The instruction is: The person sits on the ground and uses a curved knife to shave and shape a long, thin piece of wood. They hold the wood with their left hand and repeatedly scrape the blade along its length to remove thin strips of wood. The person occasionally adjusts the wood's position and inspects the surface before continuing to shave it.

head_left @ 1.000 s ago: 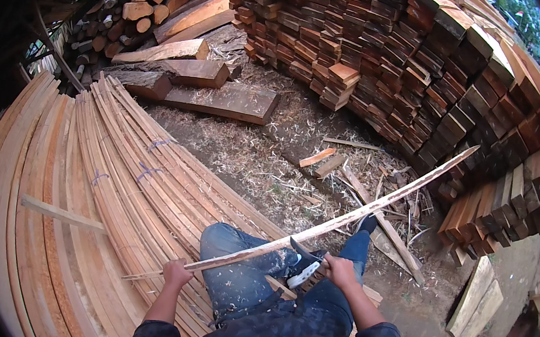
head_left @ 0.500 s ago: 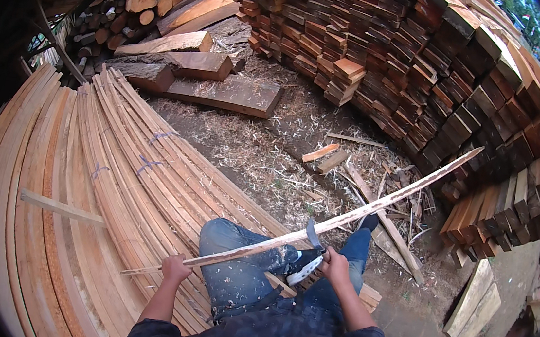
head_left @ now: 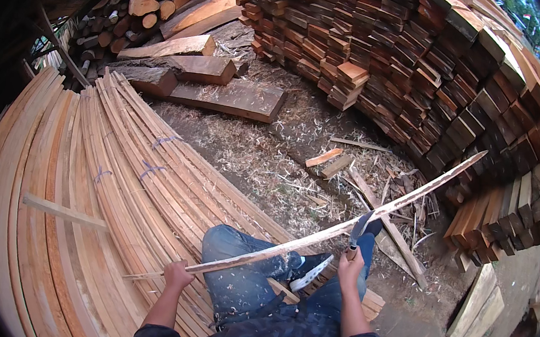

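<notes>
A long, thin wooden strip slants across my lap, from low on the left to high on the right. Close to its lower end, my left hand is wrapped round it. My right hand grips the handle of a curved-bladed knife. The dark blade points up and lies against or just beside the strip, past my right knee; contact is hard to tell. Bark-brown patches run along the strip's edge. Pale shavings dot my jeans.
Long sawn slats, some tied in bundles, fan out beneath and left of me. A tall stack of planks curves round the far right. Thick beams and logs lie at the back left. Offcuts and shavings litter the ground.
My right hand has moved up and away along the strip with the knife, whose blade now points more upward. My left hand still holds the strip's lower end.
</notes>
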The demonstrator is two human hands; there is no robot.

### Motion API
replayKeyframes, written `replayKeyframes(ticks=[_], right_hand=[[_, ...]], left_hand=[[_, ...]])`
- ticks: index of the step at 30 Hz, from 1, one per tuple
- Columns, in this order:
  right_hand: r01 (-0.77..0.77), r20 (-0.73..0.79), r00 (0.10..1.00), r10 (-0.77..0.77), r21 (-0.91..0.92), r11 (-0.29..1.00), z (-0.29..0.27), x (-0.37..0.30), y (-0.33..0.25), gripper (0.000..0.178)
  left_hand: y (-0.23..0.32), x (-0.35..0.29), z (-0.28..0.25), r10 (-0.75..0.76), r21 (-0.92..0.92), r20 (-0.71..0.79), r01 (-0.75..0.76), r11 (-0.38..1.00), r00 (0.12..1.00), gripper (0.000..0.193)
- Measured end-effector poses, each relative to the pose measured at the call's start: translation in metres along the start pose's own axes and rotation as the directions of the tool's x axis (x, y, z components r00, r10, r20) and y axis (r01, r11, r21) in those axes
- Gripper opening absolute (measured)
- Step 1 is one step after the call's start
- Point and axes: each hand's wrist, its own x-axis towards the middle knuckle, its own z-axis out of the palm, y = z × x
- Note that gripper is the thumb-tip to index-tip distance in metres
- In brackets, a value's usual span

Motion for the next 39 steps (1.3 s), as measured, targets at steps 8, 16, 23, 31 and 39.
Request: replayKeyframes(ticks=[8,16,23,31,39], right_hand=[[0.238,0.284,0.941,-0.187,-0.159,0.958,0.005,-0.02,0.01,0.01],[0.464,0.561,0.775,-0.293,-0.19,0.865,0.008,-0.009,0.013,0.015],[0.169,0.174,0.973,-0.154,-0.073,0.983,0.004,-0.007,0.02,0.01],[0.304,0.569,0.798,-0.197,-0.098,0.948,-0.01,-0.012,0.003,0.028],[-0.085,0.198,0.979,0.059,0.127,0.988,0.001,-0.003,0.004,0.027]], left_hand=[[0.006,0.001,-0.009,-0.022,0.005,0.034,0.022,1.0,0.999,0.018],[0.007,0.002,-0.005,0.007,0.0,0.015,-0.007,1.0,1.0,0.017],[0.001,0.001,-0.001,0.025,-0.023,-0.014,-0.026,0.999,1.0,0.018],[0.005,0.0,-0.003,0.031,-0.007,-0.001,-0.031,0.999,1.0,0.02],[0.004,0.005,-0.003,0.002,0.028,0.001,-0.002,1.0,1.0,0.021]])
